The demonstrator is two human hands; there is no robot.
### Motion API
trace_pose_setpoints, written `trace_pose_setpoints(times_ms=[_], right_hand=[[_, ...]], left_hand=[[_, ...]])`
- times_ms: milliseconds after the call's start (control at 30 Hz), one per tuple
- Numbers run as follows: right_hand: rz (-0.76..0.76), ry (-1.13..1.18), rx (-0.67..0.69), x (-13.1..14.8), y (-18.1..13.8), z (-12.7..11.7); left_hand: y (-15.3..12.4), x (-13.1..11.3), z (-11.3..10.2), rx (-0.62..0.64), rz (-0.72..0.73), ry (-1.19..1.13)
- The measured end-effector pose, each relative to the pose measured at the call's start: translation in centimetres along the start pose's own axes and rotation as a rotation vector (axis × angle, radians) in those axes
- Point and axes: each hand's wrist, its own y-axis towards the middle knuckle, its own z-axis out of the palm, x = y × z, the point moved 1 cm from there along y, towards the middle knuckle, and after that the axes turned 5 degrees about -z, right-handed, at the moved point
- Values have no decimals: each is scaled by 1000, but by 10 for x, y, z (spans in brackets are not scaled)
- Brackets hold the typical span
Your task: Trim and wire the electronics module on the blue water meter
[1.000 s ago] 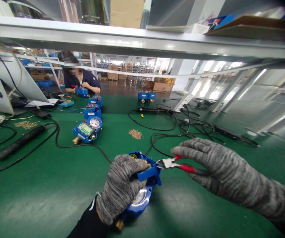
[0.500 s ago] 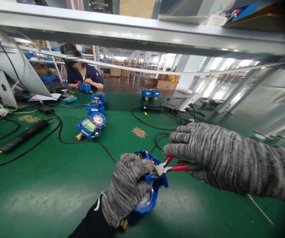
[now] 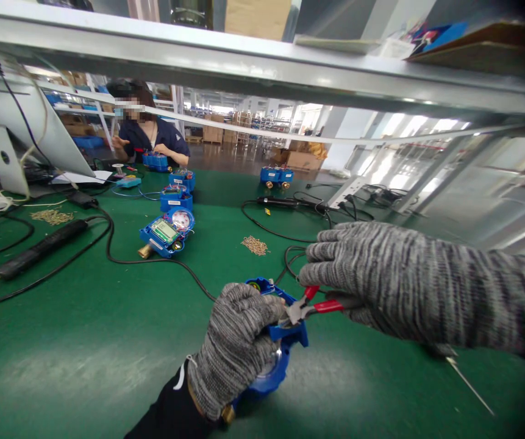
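Observation:
My left hand (image 3: 241, 344), in a grey knitted glove, is closed on a blue water meter (image 3: 266, 381) at the front of the bench. The hand covers much of the meter; a clear round window and a brass fitting (image 3: 228, 414) show around it. My right hand (image 3: 358, 268), gloved too, is wrapped round the red handles of diagonal cutters (image 3: 308, 308). The cutter jaws lie over the meter's upper housing, beside my left fingertips. Whether they grip anything there I cannot tell.
An opened meter with a display (image 3: 166, 231) lies left of centre, more blue meters behind it. A screw pile (image 3: 255, 245), black cables and a power strip (image 3: 347, 192) lie on the green bench (image 3: 107, 329). Across it a co-worker (image 3: 152, 137) handles another meter. A metal shelf beam (image 3: 244, 64) crosses overhead.
The cutters have shifted slightly, their jaws staying at the meter beside my left fingers. One of the co-worker's hands has lifted off their meter. A thin metal rod's dark handle now shows below my right forearm.

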Motion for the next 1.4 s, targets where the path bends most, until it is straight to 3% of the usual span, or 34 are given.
trace_pose_setpoints(times_ms=[267, 700, 1400], right_hand=[[55, -74, 107, 3, 9, -1], [115, -44, -14, 13, -4, 6], [107, -33, 27, 13, -6, 10]], left_hand=[[1, -2, 0, -40, 26, 12], [7, -3, -2, -51, 37, 19], [4, -3, -2, -7, 15, 42]])
